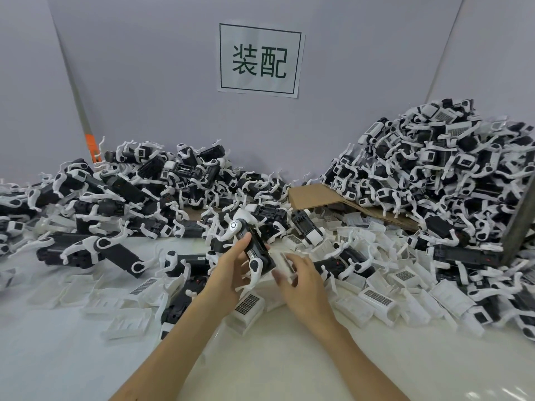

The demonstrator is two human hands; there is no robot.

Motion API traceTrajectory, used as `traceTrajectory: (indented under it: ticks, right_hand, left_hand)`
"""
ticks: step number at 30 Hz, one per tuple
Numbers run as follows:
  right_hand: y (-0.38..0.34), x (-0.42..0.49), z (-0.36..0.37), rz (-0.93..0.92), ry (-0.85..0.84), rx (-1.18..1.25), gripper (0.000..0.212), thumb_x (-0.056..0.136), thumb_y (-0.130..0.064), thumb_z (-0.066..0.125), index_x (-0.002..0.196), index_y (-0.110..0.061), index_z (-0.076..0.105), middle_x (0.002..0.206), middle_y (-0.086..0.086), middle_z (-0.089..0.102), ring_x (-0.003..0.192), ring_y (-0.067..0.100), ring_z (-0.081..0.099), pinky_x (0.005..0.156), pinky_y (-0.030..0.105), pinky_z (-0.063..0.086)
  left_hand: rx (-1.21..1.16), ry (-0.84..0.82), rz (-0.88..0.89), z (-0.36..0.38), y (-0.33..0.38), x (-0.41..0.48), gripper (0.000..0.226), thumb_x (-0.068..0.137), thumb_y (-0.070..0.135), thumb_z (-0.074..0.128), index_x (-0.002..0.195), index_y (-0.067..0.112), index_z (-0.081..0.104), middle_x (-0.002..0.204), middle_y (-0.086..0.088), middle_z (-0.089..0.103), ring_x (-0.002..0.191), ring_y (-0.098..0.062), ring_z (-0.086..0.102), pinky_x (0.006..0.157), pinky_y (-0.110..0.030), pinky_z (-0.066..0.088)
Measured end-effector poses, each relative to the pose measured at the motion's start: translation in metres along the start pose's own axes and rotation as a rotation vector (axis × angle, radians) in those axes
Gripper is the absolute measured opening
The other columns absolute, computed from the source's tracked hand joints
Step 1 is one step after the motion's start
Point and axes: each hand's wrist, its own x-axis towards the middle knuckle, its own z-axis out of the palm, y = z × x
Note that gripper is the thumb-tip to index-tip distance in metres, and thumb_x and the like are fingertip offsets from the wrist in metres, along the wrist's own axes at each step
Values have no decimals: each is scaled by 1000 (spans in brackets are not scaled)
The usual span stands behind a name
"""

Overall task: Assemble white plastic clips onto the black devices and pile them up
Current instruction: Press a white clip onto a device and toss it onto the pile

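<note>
"Gripping the black oblong device with white plastic arms [258, 254] over the middle of the white table [86, 357], the left hand [231, 274] has its thumb and fingers curled round it."

"And the right hand [304, 287]?"

"Its fingers pinch a blurred white plastic clip [285, 266] just beside the device. If it goes on misaligned, the clip could skew or drop among the loose white clips [249, 303] below."

On the table [58, 357], a low heap of devices [115, 198] lies rear left and a taller heap [448, 175] rear right, with cardboard [312, 195] between them. Loose clips [376, 299] lie in front. A sign [259, 60] hangs on the wall behind.
</note>
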Motion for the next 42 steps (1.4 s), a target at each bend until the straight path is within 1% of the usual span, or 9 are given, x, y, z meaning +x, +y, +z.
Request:
traceTrajectory:
  ticks: [3,6,8,12,15,19,22,26,42]
  right_hand:
    - [-3,-1,-3,0,110,105,40,105,-26,47,144,-17,51,84,-20,62,75,2,56,67,11,41]
    - [0,-1,-8,-16,150,173,41,104,-4,42,135,-20,62,51,-22,51,46,4,45,52,23,50]
    - [-3,-1,-8,-39,152,188,41,103,-1,42,133,-19,64,53,-20,51,49,2,52,61,29,58]
    - [-6,-3,-9,-120,218,188,41,102,1,46,134,-19,62,68,-29,44,59,-14,51,66,6,44]
    - [-3,-1,-12,-105,253,245,42,103,1,45,135,-21,61,76,-30,45,64,-13,45,81,24,53]
    - [-5,0,-13,-129,366,270,47,101,3,46,137,-24,57,82,-22,52,66,-9,44,73,11,42]
    - [-6,0,-14,-98,396,323,51,101,-1,49,148,-22,47,123,-16,59,88,6,51,84,18,46]
    - [-9,-5,-10,-189,194,356,56,104,-28,47,154,-37,26,149,-34,29,139,-14,29,105,1,23]
    - [-17,-13,1,-251,-122,330,66,101,-40,49,159,-25,22,161,-21,27,149,-4,21,120,18,20]
  left_hand:
    - [-50,44,1,0,-1,3,52,67,57,75,99,16,80,83,-2,74,87,-21,64,93,-39,44]
    - [-1,70,8,0,0,5,55,68,57,73,105,17,77,82,1,75,84,-18,65,93,-38,42]
    - [48,53,-4,1,-1,3,57,69,58,71,105,15,78,81,3,74,73,-13,66,83,-35,44]
    - [141,67,-9,5,-1,0,64,64,61,72,105,12,74,81,3,74,67,-11,64,72,-31,43]
    - [189,72,-1,8,-2,0,75,59,60,73,115,12,71,95,1,79,76,-11,68,70,-27,48]
    - [182,-6,6,8,-4,0,73,67,50,78,121,3,66,111,-12,76,74,-16,68,57,-22,49]
    - [212,-22,13,9,-6,-1,72,63,45,83,121,5,65,107,-12,76,86,-24,66,71,-28,52]
    - [256,-49,42,12,-9,-2,63,62,43,85,111,10,65,88,-3,77,70,-12,68,59,-21,53]
    - [124,54,103,3,-6,4,62,70,49,81,113,7,66,85,-2,73,78,-17,68,64,-25,50]
